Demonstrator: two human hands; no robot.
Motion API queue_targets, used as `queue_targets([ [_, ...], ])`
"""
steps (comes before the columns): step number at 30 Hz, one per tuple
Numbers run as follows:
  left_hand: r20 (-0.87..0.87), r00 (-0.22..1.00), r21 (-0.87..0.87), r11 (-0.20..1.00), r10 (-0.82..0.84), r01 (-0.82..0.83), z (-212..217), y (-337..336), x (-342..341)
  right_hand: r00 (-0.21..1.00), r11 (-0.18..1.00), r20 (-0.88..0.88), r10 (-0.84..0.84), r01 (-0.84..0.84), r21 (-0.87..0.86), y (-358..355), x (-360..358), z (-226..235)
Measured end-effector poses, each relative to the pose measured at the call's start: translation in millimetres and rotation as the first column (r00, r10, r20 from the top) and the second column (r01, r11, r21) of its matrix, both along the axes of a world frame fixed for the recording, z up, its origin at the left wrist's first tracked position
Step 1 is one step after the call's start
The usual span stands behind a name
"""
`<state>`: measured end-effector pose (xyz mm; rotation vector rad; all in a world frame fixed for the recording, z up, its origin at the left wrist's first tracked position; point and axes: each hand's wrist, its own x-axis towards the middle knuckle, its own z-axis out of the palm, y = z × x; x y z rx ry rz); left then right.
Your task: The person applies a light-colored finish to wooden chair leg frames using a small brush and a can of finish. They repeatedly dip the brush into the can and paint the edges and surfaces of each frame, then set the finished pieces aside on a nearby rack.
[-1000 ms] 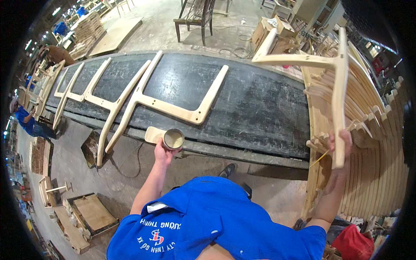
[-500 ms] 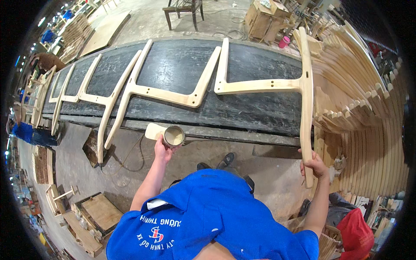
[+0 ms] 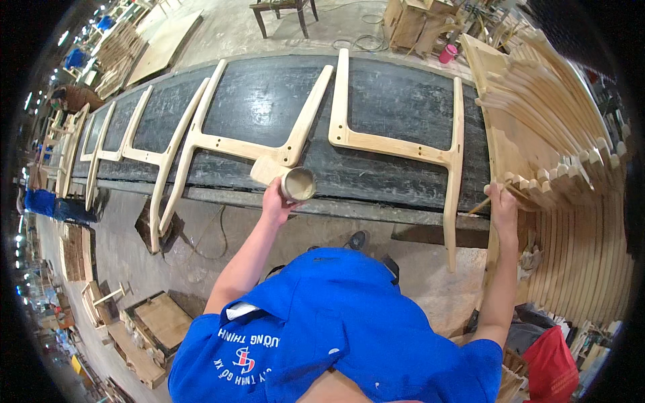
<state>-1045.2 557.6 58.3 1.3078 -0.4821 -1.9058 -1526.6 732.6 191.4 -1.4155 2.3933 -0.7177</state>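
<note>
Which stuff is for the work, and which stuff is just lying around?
Seemingly for the work:
cup and pale flat piece in left hand
thin stick in right hand
wooden frames
black table

Probably just around:
red cloth
pink container
dark chair

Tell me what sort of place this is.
Most likely a furniture workshop: pale wooden frames lie in a row on a long dark table, and similar-coloured curved wooden parts are stacked at the right.

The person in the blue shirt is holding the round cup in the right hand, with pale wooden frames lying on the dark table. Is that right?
Not quite: the head view shows the round cup in the person's left hand, not the right. The pale wooden frames do lie on the dark table.
</note>
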Motion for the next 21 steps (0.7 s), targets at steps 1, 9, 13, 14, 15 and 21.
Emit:
queue_targets([
  [1, 0.013, 0.999, -0.034, 0.999, -0.034, 0.035, 1, -6, -12, 0.979, 0.999, 0.200, -0.032, 0.035, -0.015, -15, 3, 5],
  [9, 0.096, 0.993, -0.204, 0.975, -0.068, 0.087, 28, -32, -88, 0.518, 0.850, 0.677, 0.522, -0.249, -0.465, -134, 140, -9],
  [13, 0.100, 0.995, -0.225, 0.974, 0.020, 0.003, 39, -34, -97, 0.595, 0.772, 0.508, 0.623, -0.364, -0.521, -173, 164, -29],
  [14, 0.099, 0.994, -0.234, 0.972, 0.050, -0.025, 41, -34, -97, 0.626, 0.775, 0.475, 0.618, -0.387, -0.499, -180, 167, -34],
  [15, 0.092, 0.995, -0.246, 0.969, 0.035, -0.011, 41, -36, -95, 0.656, 0.778, 0.439, 0.614, -0.408, -0.478, -187, 169, -42],
  [21, 0.000, 0.998, -0.182, 0.982, 0.057, -0.056, 35, -56, -83, 0.213, 0.980, 0.961, 0.176, 0.050, -0.190, -212, 172, -80],
])
